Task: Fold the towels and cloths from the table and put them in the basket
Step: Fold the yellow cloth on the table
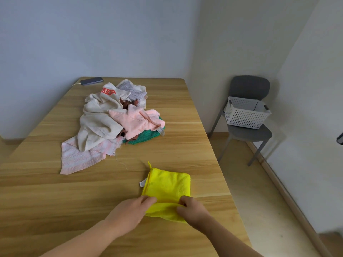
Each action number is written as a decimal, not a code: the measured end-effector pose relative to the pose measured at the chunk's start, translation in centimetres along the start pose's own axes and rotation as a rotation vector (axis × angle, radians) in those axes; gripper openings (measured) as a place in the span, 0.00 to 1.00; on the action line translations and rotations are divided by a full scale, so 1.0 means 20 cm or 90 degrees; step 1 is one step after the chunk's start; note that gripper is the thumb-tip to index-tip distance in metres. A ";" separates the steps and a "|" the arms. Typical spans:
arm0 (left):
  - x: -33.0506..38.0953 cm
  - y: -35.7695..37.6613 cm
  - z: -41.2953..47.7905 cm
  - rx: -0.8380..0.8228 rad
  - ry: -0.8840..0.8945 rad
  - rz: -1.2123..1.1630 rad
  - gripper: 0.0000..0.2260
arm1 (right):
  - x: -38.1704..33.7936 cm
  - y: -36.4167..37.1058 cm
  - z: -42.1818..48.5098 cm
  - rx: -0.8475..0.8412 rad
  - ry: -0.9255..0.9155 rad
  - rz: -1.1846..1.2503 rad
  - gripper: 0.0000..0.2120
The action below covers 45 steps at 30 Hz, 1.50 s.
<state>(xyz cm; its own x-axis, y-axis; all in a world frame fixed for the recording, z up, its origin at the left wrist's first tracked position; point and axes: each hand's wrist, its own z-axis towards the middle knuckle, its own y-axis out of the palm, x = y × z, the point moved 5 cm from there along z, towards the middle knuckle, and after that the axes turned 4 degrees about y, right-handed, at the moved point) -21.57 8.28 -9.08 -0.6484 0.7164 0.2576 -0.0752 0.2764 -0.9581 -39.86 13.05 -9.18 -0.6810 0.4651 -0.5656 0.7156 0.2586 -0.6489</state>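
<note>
A folded yellow cloth lies flat on the near right part of a wooden table. Its long axis runs from near to far, leaning slightly left. A small loop at its far left corner points away, and a white label sticks out from its left edge.

The cloth's right side sits close to the table's right edge, with bare wood open to its left and beyond it.

Its near end is bunched up between the two hands. The left hand pinches the near left corner, and the right hand grips the near right corner with curled fingers.

Farther off, at mid-table, a loose pile of towels waits. A phone rests at the far left edge. To the right, well apart from the table, a white basket sits on a grey chair.
</note>
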 end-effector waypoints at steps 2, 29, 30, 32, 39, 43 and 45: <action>0.01 -0.06 0.03 0.051 -0.058 -0.063 0.17 | 0.02 -0.05 -0.02 0.035 -0.028 0.021 0.06; -0.07 -0.14 0.10 0.121 -0.288 -0.615 0.04 | 0.04 -0.08 -0.04 0.058 -0.056 -0.103 0.15; -0.07 -0.14 0.11 0.123 -0.292 -0.617 0.03 | 0.04 -0.08 -0.03 0.062 -0.043 -0.049 0.12; -0.08 -0.12 0.12 0.107 -0.307 -0.593 0.06 | 0.06 -0.09 -0.01 0.066 -0.012 0.082 0.06; -0.13 0.01 0.13 -0.037 -0.290 -0.505 0.22 | 0.11 -0.08 0.01 0.067 0.060 0.271 0.07; -0.14 0.02 0.15 0.057 -0.308 -0.479 0.03 | 0.13 -0.07 0.02 0.045 0.090 0.294 0.12; -0.13 0.02 0.17 0.063 -0.308 -0.443 0.03 | 0.14 -0.07 0.04 0.058 0.107 0.259 0.12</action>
<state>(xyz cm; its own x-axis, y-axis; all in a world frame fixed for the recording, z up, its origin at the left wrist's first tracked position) -22.52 4.35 -10.53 -0.6801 0.0456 0.7317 -0.6282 0.4785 -0.6136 -42.95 13.35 -10.21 -0.3068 0.6466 -0.6984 0.8984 -0.0455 -0.4368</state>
